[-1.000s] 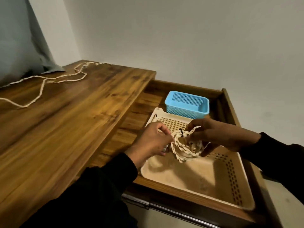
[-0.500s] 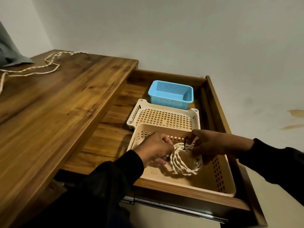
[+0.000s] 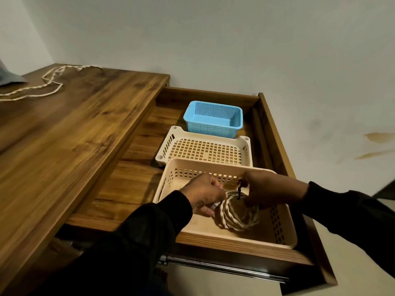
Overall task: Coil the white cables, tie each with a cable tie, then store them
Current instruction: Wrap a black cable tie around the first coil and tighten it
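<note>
Down in the beige basket (image 3: 284, 229) at the open drawer's (image 3: 277, 129) front sits the coiled white cable (image 3: 235, 218), black tie (image 3: 239, 190) on top. Its upper arc hides behind both hands. Left hand (image 3: 203, 195) curls around the coil's left side; right hand (image 3: 269, 189) pinches by the tie, fingertips hard to make out.

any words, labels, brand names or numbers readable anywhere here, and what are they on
None can be read.
The beige basket holding the coiled white cable, the white basket and the blue basket show no readable label.
A faint mark on the beige basket's floor, near the left hand, is too dim to tell whether it is text.
The desk top, the drawer and the wall carry no writing.
</note>
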